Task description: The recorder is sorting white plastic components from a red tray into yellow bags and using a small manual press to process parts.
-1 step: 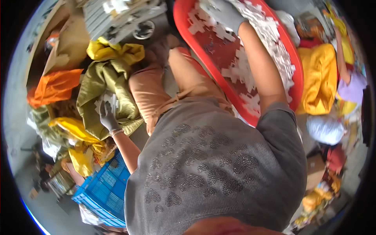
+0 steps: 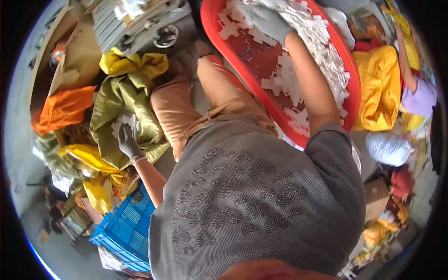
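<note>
My right hand point(image 2: 268, 22), in a grey glove, reaches into a long red tub point(image 2: 355, 100) at the upper right. It lies over a heap of flat white plastic pieces point(image 2: 322, 39), and its fingers are blurred among them. My left hand point(image 2: 128, 142), also gloved in grey, is at the mouth of an olive-green sack point(image 2: 105, 114) on the left. Its fingers look stretched out and slightly apart. A few white pieces point(image 2: 132, 122) lie in the sack just beyond those fingers; I cannot see any held firmly.
A blue plastic crate point(image 2: 126, 228) stands below my left forearm. Yellow bags point(image 2: 95, 156), an orange bag point(image 2: 63, 109) and a cardboard box point(image 2: 74, 56) crowd the left. Right of the tub are a yellow sack point(image 2: 380, 88) and another person's arm point(image 2: 407, 65).
The view has shifted slightly, moving the tub and sack a little to the left. My right hand has moved slightly over the white pieces; my left hand stays at the sack.
</note>
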The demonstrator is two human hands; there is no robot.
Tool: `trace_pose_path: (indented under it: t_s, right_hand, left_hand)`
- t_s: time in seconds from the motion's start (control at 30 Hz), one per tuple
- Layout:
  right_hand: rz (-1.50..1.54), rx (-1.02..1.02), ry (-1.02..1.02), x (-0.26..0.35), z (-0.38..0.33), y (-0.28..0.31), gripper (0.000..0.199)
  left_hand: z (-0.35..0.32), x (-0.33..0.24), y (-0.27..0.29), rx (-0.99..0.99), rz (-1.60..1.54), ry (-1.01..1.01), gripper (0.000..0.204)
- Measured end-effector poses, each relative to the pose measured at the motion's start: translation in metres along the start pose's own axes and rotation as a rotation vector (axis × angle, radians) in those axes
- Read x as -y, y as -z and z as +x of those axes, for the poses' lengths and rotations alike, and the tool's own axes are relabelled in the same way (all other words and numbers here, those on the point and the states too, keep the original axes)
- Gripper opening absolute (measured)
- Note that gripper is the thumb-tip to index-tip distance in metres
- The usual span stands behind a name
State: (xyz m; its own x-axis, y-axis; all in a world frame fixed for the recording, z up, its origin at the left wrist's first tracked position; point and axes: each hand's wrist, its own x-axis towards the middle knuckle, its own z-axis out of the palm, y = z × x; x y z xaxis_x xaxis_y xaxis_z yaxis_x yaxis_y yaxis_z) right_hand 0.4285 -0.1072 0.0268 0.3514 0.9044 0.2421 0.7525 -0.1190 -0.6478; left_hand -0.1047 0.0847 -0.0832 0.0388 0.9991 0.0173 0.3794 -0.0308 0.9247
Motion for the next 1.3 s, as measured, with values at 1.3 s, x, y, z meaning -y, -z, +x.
trace_pose_path:
  t_s: [1.3]
  right_hand:
    - [-0.187, 0.029, -0.675, -0.123, -0.226, -0.095, 0.044]
  left_hand:
    - [0.013, -0.170, -0.067, 0.046, 0.121, -0.453, 0.021]
